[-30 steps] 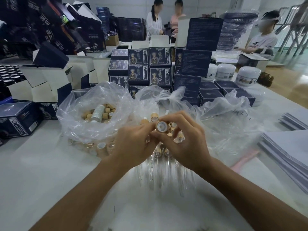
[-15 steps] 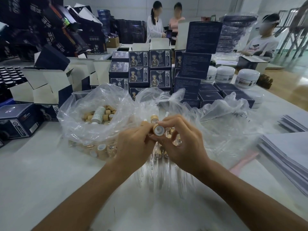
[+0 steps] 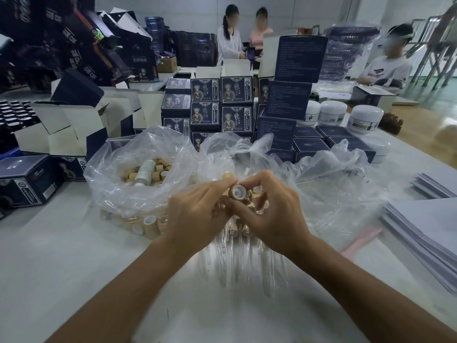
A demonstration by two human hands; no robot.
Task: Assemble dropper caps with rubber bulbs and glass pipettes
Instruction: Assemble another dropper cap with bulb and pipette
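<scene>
Since the earlier frames the cap (image 3: 238, 191) had tilted, showing its white inside, still at table centre. At ten o'clock one clear bag (image 3: 138, 179) held tan caps, too many to count, and one white bottle (image 3: 144, 170). The left hand (image 3: 195, 214) pinched the cap's left edge; the right hand (image 3: 274, 214) gripped it. Glass tubes (image 3: 237, 258) lay below, count unclear. Three white jars (image 3: 364, 119) stood at two o'clock.

Bare counter (image 3: 57, 263) lies open from 6 to 9 o'clock. Plastic bags (image 3: 138, 169) block 11 to 1, stacked boxes (image 3: 222, 107) behind; paper stacks (image 3: 425, 229) crowd 3 o'clock.
</scene>
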